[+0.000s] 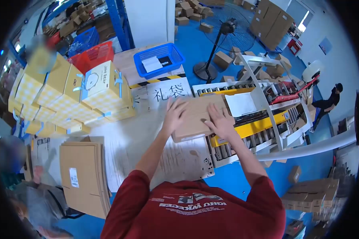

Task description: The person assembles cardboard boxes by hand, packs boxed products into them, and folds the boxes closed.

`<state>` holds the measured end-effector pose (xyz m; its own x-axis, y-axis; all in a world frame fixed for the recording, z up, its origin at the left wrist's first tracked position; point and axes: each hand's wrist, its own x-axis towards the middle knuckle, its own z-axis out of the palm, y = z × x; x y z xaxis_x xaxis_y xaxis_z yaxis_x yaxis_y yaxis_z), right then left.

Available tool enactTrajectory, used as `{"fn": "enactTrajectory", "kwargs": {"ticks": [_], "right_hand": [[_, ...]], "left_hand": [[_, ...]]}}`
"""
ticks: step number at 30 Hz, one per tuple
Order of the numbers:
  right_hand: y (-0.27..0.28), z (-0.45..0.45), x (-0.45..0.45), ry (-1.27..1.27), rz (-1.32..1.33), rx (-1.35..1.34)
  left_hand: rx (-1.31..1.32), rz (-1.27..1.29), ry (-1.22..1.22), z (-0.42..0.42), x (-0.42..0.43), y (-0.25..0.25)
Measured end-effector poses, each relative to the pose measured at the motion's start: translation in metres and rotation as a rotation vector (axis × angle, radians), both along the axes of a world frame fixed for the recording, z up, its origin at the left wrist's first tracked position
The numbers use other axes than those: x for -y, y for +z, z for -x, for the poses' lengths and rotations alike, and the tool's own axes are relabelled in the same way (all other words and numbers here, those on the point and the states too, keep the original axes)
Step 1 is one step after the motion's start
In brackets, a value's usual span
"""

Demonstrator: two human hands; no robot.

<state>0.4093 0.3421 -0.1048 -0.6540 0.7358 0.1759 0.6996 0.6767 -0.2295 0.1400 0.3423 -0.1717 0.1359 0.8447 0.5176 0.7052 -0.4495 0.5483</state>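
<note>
A closed brown cardboard box (193,122) lies at the right end of the white worktable (135,147), beside the roller conveyor (259,127). My left hand (175,116) rests on the box's left part with fingers apart. On its right part lies my right hand (220,122), fingers spread. Neither hand is wrapped round anything. A white sheet (241,104) sits just beyond my right hand, over the start of the conveyor.
Yellow checked gift boxes (64,91) are stacked at the left, above flattened cartons (81,175). Behind stand a blue basket (158,59), a red basket (92,55) and a black fan (227,28). One person (328,104) is far right; another, blurred, is lower left.
</note>
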Motion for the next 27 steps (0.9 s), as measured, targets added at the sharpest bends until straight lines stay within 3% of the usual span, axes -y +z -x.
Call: {"fn": "enactTrajectory", "kwargs": {"ticks": [1, 2, 4, 5, 7, 8, 10, 13, 14, 16, 18, 20, 21, 23, 25, 26, 27], "right_hand": [[-0.001, -0.006, 0.004, -0.172, -0.135, 0.000], [-0.003, 0.001, 0.009, -0.154, -0.140, 0.008], [-0.012, 0.041, 0.027, -0.246, -0.183, -0.023], [-0.002, 0.065, 0.042, -0.174, -0.092, -0.139], [0.003, 0.108, 0.068, -0.030, 0.007, -0.278], [-0.005, 0.125, 0.080, 0.034, 0.026, -0.302], [-0.018, 0.162, 0.091, 0.064, 0.085, -0.413], [-0.064, 0.214, 0.112, 0.204, 0.252, -0.617], [-0.102, 0.232, 0.109, 0.231, 0.672, -0.821], [-0.111, 0.291, 0.121, 0.227, 0.998, -0.669], [-0.074, 0.359, 0.133, 0.243, 0.905, -0.427], [-0.076, 0.416, 0.149, 0.290, 0.989, -0.459], [-0.102, 0.452, 0.160, 0.317, 0.780, -0.511], [-0.145, 0.500, 0.174, 0.342, 0.362, -0.619], [-0.094, 0.492, 0.199, 0.374, 0.921, -0.521], [-0.143, 0.504, 0.199, 0.454, 0.817, -0.611], [-0.142, 0.502, 0.202, 0.403, 1.002, -0.522]], "left_hand": [[-0.019, 0.050, 0.027, -0.012, -0.002, 0.016], [-0.010, 0.046, 0.045, -0.016, 0.004, 0.016], [0.298, 0.165, -0.143, -0.022, 0.026, 0.016], [0.447, 0.220, -0.244, -0.025, 0.039, 0.016], [0.461, 0.217, -0.081, 0.001, 0.098, 0.013], [0.278, 0.113, 0.099, 0.029, 0.127, -0.015], [-0.011, 0.089, 0.509, 0.097, 0.209, -0.009], [-0.270, 0.218, 1.041, 0.244, 0.351, -0.020], [-0.670, 0.278, 1.209, 0.283, 0.404, -0.039], [-0.526, 0.668, 1.596, 0.303, 0.471, -0.045], [-0.375, 0.822, 1.777, 0.288, 0.507, -0.058], [-0.265, 0.821, 1.673, 0.281, 0.520, -0.053], [-0.256, 0.817, 1.710, 0.275, 0.530, -0.041], [-0.011, 0.625, 1.524, 0.242, 0.553, -0.021], [0.114, 0.421, 1.908, 0.225, 0.594, -0.036], [0.257, 0.431, 1.961, 0.225, 0.614, -0.061], [0.418, 0.430, 2.030, 0.224, 0.633, -0.081]]}}
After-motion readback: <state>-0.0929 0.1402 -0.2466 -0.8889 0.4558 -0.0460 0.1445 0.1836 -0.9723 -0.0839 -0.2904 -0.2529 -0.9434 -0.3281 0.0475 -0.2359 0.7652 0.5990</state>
